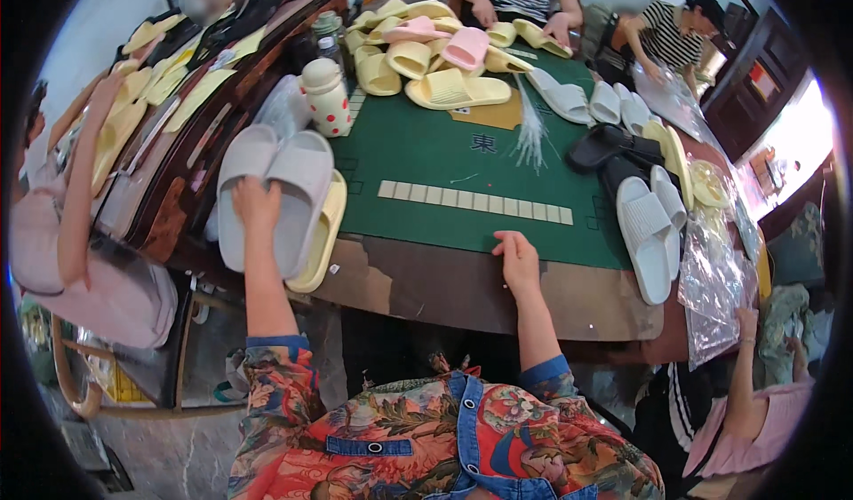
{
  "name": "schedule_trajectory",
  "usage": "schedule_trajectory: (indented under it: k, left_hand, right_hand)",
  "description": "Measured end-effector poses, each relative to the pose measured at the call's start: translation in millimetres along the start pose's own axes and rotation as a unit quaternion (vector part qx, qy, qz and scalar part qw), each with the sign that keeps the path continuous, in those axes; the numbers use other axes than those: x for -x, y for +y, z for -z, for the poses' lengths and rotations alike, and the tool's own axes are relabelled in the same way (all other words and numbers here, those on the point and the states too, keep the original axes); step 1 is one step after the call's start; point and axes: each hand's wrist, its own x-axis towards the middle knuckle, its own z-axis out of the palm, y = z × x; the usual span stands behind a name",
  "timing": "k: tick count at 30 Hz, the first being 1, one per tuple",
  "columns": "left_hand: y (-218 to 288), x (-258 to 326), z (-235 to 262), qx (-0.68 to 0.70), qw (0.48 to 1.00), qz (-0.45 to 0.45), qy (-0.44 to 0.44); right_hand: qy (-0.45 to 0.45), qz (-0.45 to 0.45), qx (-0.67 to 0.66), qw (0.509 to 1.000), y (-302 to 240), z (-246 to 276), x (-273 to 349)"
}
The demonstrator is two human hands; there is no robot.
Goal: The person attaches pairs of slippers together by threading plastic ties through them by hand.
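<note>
At the table's left end lies a pair of light grey slippers (314, 176), side by side with their straps toward the far side. My left hand (256, 205) is on the left slipper of the pair, its fingers gripping near the rear edge of the strap and partly hidden. Under the pair, a pale yellow slipper (325, 247) sticks out on the right. My right hand (517, 258) hovers over the table's near edge, empty, with its fingers loosely bent and apart. In front of it a row of cream tiles (475, 202) is printed on the green mat (426, 158).
Yellow and pink slippers (435, 56) are heaped at the far side. White slippers (644, 225), black slippers (613, 149) and clear plastic bags (711, 278) lie at the right. A dotted white bottle (327, 99) stands behind the grey pair. Several people work around the tables.
</note>
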Motion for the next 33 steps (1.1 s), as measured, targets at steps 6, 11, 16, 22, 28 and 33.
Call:
schedule_trajectory:
  k: [6, 11, 16, 22, 28, 33]
  left_hand:
    - [-30, 15, -25, 0.06, 0.998, 0.02, -0.029]
    - [-17, 25, 6, 0.028, 0.999, 0.024, 0.0]
    - [-23, 36, 27, 0.051, 0.998, -0.009, 0.032]
    - [41, 68, 65, 0.166, 0.971, -0.099, 0.144]
    - [139, 129, 55, 0.296, 0.918, -0.264, 0.001]
    - [176, 196, 40, 0.401, 0.842, -0.311, -0.184]
  right_hand:
    - [-0.021, -0.067, -0.019, 0.997, -3, 8, -1]
    - [0.055, 0.052, -0.002, 0.997, 6, 36, -4]
    - [0.409, 0.107, 0.145, 0.895, 12, 156, -17]
    - [0.404, -0.077, 0.378, 0.829, 51, 302, -56]
    - [0.325, -0.054, 0.388, 0.861, 55, 302, -109]
    - [0.32, 0.137, 0.326, 0.879, 7, 194, -63]
